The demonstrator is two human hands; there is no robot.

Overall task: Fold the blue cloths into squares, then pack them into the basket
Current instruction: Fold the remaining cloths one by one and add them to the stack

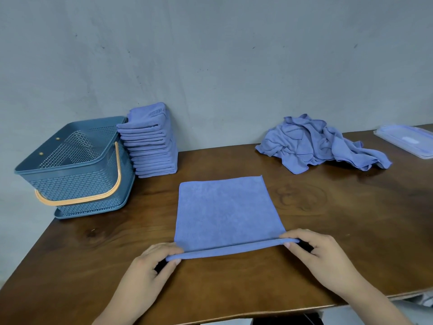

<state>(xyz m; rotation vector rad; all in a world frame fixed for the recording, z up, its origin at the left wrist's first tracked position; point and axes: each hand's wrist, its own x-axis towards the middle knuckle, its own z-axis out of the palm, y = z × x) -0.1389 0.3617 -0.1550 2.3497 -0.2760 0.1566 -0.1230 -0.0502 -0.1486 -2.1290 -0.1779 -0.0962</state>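
Note:
A blue cloth (225,212) lies flat on the brown table (328,266) in front of me. My left hand (152,266) pinches its near left corner and my right hand (321,252) pinches its near right corner, so the near edge is lifted slightly. A tall stack of folded blue cloths (150,141) stands against the wall at the back left. Beside that stack sits a blue perforated basket (77,165) with an orange handle, nothing visible inside. A crumpled pile of unfolded blue cloths (314,144) lies at the back right.
A clear plastic lid (407,139) lies at the far right of the table. The grey wall runs directly behind the table. The table's left edge slants away below the basket, and its front edge runs close to my forearms.

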